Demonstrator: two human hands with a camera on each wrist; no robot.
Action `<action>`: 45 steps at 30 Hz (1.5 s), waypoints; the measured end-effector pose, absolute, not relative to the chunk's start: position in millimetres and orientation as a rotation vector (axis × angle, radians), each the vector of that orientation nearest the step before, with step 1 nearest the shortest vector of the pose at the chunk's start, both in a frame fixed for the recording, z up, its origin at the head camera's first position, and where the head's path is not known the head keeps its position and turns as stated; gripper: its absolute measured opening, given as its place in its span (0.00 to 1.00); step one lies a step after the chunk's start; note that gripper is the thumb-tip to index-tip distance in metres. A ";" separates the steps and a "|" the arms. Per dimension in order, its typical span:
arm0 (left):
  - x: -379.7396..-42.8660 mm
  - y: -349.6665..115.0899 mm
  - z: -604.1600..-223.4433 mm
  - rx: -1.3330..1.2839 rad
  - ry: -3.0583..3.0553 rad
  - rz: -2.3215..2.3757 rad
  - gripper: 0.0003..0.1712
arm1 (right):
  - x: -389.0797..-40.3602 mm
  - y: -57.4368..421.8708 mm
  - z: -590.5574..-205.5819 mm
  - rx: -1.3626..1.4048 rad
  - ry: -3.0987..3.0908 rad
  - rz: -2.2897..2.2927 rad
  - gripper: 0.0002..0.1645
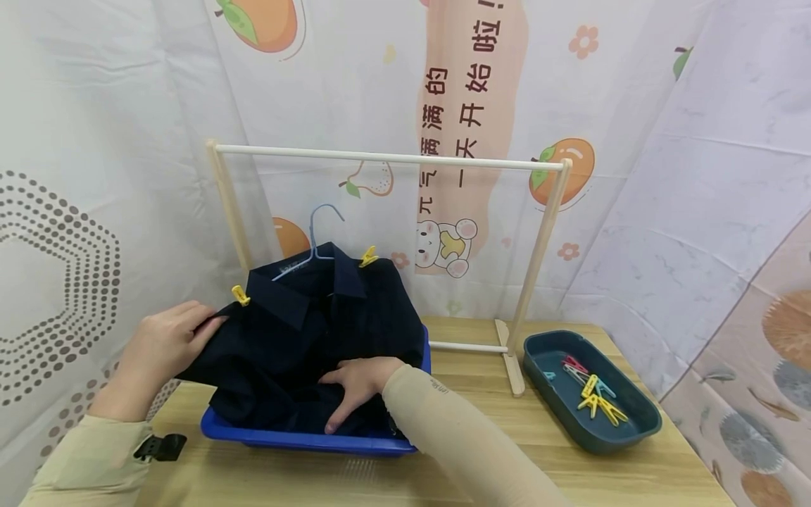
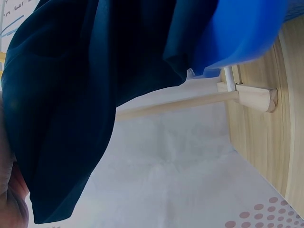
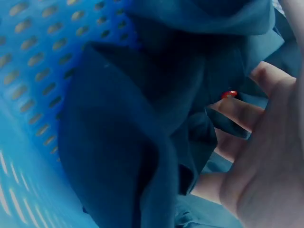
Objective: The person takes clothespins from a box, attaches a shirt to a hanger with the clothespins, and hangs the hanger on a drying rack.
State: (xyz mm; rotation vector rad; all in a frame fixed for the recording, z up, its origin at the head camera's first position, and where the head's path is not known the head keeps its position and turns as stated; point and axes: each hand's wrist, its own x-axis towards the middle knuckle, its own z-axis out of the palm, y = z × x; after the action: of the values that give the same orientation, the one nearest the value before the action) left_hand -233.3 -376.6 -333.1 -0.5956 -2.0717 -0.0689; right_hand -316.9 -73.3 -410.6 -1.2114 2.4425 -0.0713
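A dark navy collared shirt [image 1: 279, 352] lies bunched over a blue basket [image 1: 329, 442], with a light blue hanger [image 1: 313, 232] in its neck. Yellow clothespins [image 1: 241, 295] sit at both shoulders. My left hand [image 1: 171, 341] pinches the shirt at its left side, pulling that cloth out past the basket. In the left wrist view the dark cloth [image 2: 71, 104] hangs in a long fold. My right hand [image 1: 362, 384] rests on the shirt's front inside the basket, fingers spread. The right wrist view shows those fingers [image 3: 240, 114] touching folds of cloth; a small red spot is beside them.
Behind the basket stands a rack with a white top rail [image 1: 393, 158] and wooden legs. A dark green tray [image 1: 538, 345] at the right holds several clothespins [image 1: 589, 386]. Printed curtains [image 1: 380, 84] surround the wooden table [image 1: 481, 451].
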 end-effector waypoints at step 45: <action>-235.6 -380.4 -338.9 -0.622 -2.099 -0.056 0.25 | -316.7 -86.6 -424.6 -1.275 2.605 0.148 0.30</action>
State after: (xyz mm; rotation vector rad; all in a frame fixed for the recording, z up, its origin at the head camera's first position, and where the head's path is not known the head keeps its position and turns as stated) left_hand -235.6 -380.4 -338.9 -0.6225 -2.0995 -0.0562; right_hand -316.7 -86.6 -424.6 -1.2746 2.6049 0.1475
